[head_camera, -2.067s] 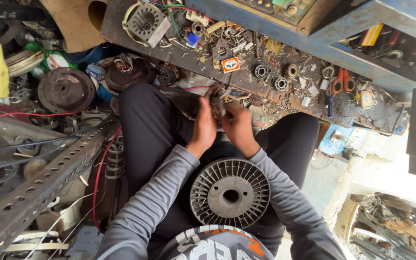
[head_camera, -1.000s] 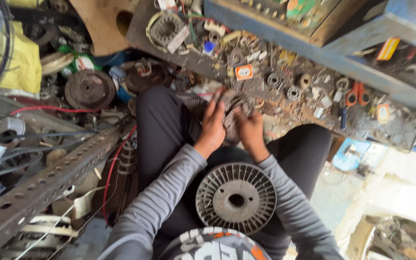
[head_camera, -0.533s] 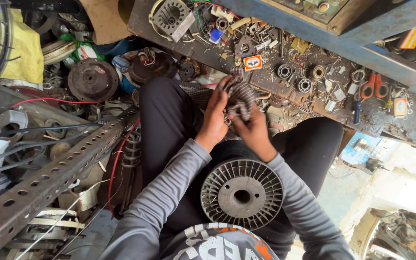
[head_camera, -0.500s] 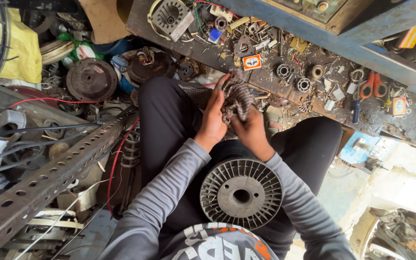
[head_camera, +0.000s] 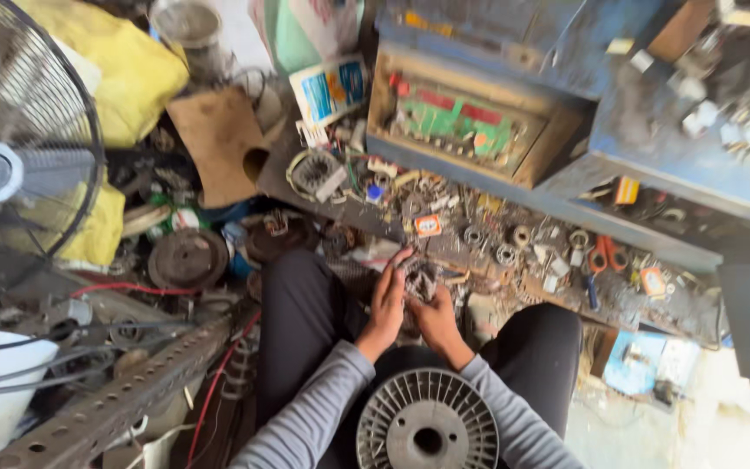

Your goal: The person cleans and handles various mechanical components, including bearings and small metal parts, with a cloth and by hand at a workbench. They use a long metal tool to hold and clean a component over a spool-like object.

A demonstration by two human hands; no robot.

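Head view: left hand [head_camera: 386, 304] and right hand [head_camera: 437, 320], fingers curled shut together around a small grey ribbed metal part [head_camera: 418, 280], raised between the knees over a ribbed grey plastic spool [head_camera: 427, 430], cluttered wooden workboard [head_camera: 627, 300] just beyond.

Small metal part [head_camera: 418, 282] mostly hidden between left hand [head_camera: 388, 304] and right hand [head_camera: 436, 320]; its kind unreadable. Ribbed plastic spool [head_camera: 427, 426] was cut by bottom edge. Fan guard [head_camera: 19, 130] ran off left edge. Blue shelf [head_camera: 696, 148] clutter blurred.
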